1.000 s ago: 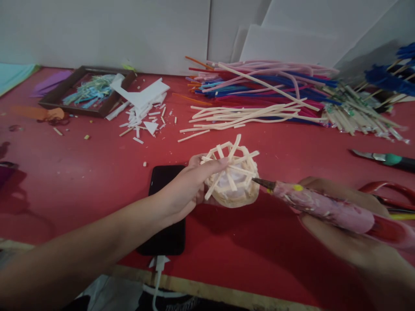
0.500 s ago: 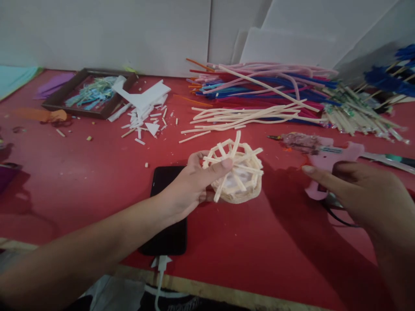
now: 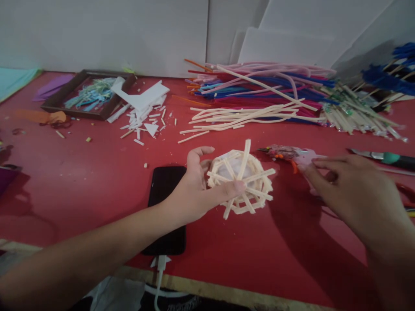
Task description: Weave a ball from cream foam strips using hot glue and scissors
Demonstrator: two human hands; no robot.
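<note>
My left hand (image 3: 201, 185) holds a round, cream-coloured openwork piece (image 3: 256, 190), built of short fuzzy strips, with its thumb pressed on the crossing spokes. The spokes stick out past a many-sided rim, and something whitish and translucent shows inside. On the right, my right hand (image 3: 353, 194) is closed around the back of a pink hot glue gun (image 3: 306, 157). Its nozzle points left towards the round piece, a short gap away. Stringy residue and orange bits cling to the gun's front. The hand hides most of the handle.
Under my left forearm lies a black phone (image 3: 167, 233) with a white cable (image 3: 158, 276). Behind are cream strips (image 3: 246, 116), coloured pipe cleaners (image 3: 269, 82), white scraps (image 3: 142, 103) and a brown frame (image 3: 106, 110). A green-and-black-handled knife (image 3: 392, 159) lies at right.
The round piece has shifted slightly right and down and turned in my left hand. The glue gun and my right hand have moved left, uncovering the knife's blade.
</note>
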